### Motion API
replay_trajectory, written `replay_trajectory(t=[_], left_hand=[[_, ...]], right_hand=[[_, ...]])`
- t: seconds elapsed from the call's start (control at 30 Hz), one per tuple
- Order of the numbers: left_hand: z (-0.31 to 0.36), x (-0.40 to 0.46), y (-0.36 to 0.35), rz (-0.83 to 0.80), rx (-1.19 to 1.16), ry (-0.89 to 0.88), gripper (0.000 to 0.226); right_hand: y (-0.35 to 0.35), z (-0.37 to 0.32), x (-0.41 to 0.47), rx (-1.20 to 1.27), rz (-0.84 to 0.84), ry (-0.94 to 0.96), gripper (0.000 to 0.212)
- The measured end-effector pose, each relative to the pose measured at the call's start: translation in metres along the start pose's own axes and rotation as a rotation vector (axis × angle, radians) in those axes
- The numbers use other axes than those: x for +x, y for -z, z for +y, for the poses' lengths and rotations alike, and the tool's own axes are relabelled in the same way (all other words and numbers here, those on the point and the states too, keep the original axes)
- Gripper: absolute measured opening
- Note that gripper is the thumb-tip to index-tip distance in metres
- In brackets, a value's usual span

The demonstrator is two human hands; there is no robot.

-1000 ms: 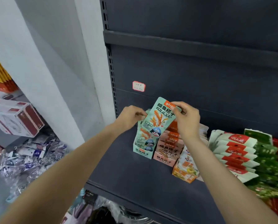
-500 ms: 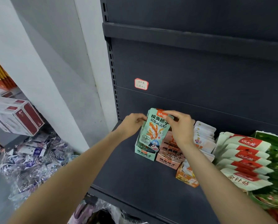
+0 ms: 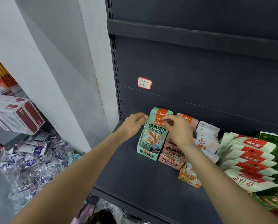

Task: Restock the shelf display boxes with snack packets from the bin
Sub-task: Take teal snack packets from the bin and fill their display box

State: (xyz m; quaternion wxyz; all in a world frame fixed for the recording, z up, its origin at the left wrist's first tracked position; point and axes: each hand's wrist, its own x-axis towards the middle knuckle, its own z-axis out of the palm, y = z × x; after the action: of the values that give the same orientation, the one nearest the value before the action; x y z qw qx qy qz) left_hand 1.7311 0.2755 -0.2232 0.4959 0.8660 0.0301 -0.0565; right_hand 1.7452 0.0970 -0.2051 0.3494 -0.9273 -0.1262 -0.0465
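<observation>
The mint-green snack packets [image 3: 154,135], printed with orange strips, a dark cartoon face and an orange top tab, are standing upright in the mint-green display box [image 3: 145,153] at the left end of the dark shelf [image 3: 135,180]. The right hand [image 3: 177,132] is pinching the front packet's tab while the left hand [image 3: 134,124] is pressing curled fingers against the stack's left edge. Right of this box, the person's right forearm is partly hiding the pink display box [image 3: 170,160], and the red-bordered label [image 3: 144,83] above carries handwriting too small to read.
</observation>
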Motion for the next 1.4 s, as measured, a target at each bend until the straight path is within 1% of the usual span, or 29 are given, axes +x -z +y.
replay_trajectory(t=[0.07,0.13,0.27,0.37,0.43,0.53,0.6,0.7,0.8,0.87,0.97,1.03,1.13,1.2,1.27,1.3,1.4], left_hand=[[0.001,0.000,-0.001,-0.008,0.000,-0.010,0.022],[0.002,-0.002,-0.002,-0.003,0.016,-0.026,0.023],[0.005,-0.006,-0.002,0.022,0.072,-0.044,0.027],[0.008,-0.019,0.001,0.137,0.203,-0.118,0.026],[0.009,-0.037,0.003,0.203,0.226,-0.154,0.024],[0.003,-0.072,0.007,0.253,0.258,-0.192,0.023],[-0.006,-0.098,0.011,0.270,0.293,-0.185,0.023],[-0.028,-0.144,0.021,0.274,0.334,-0.163,0.023],[-0.065,-0.201,0.034,0.271,0.329,-0.113,0.023],[-0.098,-0.245,0.043,0.270,0.310,-0.061,0.022],[-0.152,-0.317,0.054,0.264,0.381,0.063,0.027],[-0.187,-0.363,0.060,0.221,0.451,0.164,0.036],[-0.230,-0.422,0.065,0.165,0.518,0.253,0.054],[-0.251,-0.450,0.066,0.076,0.529,0.294,0.067],[-0.264,-0.469,0.066,-0.011,0.526,0.302,0.077],[-0.271,-0.474,0.066,-0.024,0.511,0.293,0.081],[-0.284,-0.484,0.067,0.005,0.465,0.243,0.084]], right_hand=[[-0.002,0.002,0.001,-0.022,-0.045,-0.003,0.022],[-0.003,0.003,0.002,-0.018,-0.067,-0.004,0.023],[0.002,-0.002,0.000,-0.035,-0.062,-0.005,0.025],[0.005,-0.012,-0.009,-0.049,-0.029,0.006,0.027],[0.002,-0.022,-0.021,-0.017,-0.024,0.031,0.027],[-0.009,-0.039,-0.048,0.047,-0.039,0.055,0.025],[-0.021,-0.053,-0.070,0.097,-0.057,0.051,0.025],[-0.043,-0.074,-0.112,0.145,-0.117,0.055,0.023],[-0.070,-0.094,-0.164,0.168,-0.195,0.032,0.021],[-0.094,-0.107,-0.204,0.180,-0.240,0.008,0.021],[-0.138,-0.123,-0.266,0.170,-0.303,-0.014,0.020],[-0.167,-0.130,-0.304,0.170,-0.353,-0.064,0.024],[-0.204,-0.137,-0.351,0.138,-0.457,-0.127,0.032],[-0.225,-0.138,-0.376,0.109,-0.532,-0.161,0.042],[-0.241,-0.138,-0.396,0.073,-0.613,-0.197,0.054],[-0.249,-0.137,-0.405,0.060,-0.659,-0.206,0.061],[-0.270,-0.133,-0.424,0.028,-0.761,-0.199,0.076]])
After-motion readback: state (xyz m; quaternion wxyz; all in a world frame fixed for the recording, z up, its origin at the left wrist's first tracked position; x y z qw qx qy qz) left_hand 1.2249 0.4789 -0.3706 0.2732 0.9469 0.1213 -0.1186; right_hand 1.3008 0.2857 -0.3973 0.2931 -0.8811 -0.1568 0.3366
